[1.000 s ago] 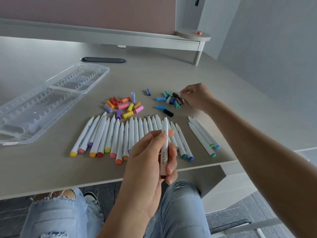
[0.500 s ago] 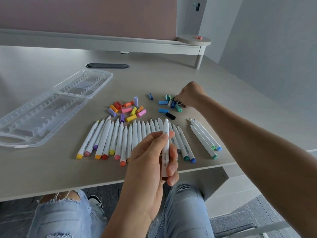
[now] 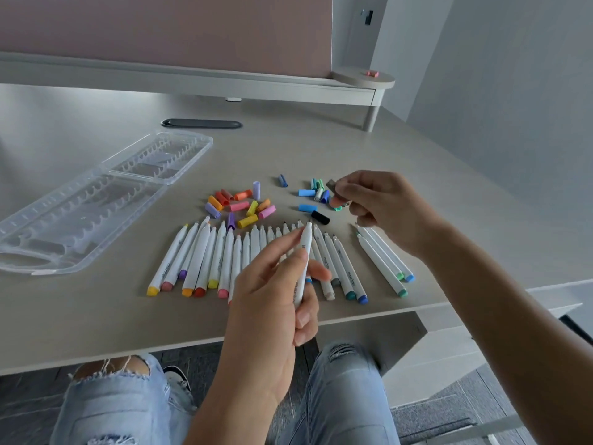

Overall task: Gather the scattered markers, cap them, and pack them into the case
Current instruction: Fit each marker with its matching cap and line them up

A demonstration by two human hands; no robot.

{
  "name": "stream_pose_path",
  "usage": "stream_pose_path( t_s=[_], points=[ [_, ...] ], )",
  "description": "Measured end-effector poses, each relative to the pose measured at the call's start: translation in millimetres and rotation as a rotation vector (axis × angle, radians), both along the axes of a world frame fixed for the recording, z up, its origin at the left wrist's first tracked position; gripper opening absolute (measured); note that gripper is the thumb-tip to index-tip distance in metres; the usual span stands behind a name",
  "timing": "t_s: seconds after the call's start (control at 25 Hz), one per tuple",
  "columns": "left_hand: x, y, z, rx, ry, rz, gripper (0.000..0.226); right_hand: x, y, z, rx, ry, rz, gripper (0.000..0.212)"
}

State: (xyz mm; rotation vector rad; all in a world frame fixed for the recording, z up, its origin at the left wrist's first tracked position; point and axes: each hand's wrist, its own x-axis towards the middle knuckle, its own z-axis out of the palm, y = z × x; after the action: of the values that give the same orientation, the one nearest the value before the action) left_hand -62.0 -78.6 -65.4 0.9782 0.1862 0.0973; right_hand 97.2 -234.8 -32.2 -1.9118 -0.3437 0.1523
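An uncapped white marker [image 3: 304, 264] stands upright, pinched in the left hand [image 3: 276, 303] above the desk [image 3: 96, 309]; the right hand [image 3: 385, 208] pinches a dark cap [image 3: 331, 184] over scattered caps [image 3: 239, 205], with the clear case [image 3: 80, 213] lying open, well left.

You've got a beige desk [image 3: 353, 149] under it all. Far side, a raised shelf [image 3: 199, 79] runs along a mauve panel [image 3: 167, 27]; its round right end holds a small pink thing [image 3: 372, 73], too small to tell. Dark oval slot [image 3: 201, 124] sits in the desk, just near of the shelf. Ripped jeans [image 3: 346, 393] below the near edge, grey floor [image 3: 430, 419].
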Motion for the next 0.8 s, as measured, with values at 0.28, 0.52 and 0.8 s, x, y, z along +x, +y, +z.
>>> stream_pose_path(
  t_s=[0.28, 0.52, 0.8],
  points=[
    [-5, -12, -7, 0.081, -0.017, -0.073, 0.029, -55, -25, -4, 0.111, 0.093, 0.218, 0.025],
    [-15, -15, -16, 0.101, 0.04, -0.133, 0.015, -72, -38, 3, -0.086, -0.054, 0.32, 0.02],
    [-38, -30, -19, 0.012, 0.1, -0.177, 0.014, -102, -42, -12, 0.095, 0.052, 0.201, 0.023]
  ],
)
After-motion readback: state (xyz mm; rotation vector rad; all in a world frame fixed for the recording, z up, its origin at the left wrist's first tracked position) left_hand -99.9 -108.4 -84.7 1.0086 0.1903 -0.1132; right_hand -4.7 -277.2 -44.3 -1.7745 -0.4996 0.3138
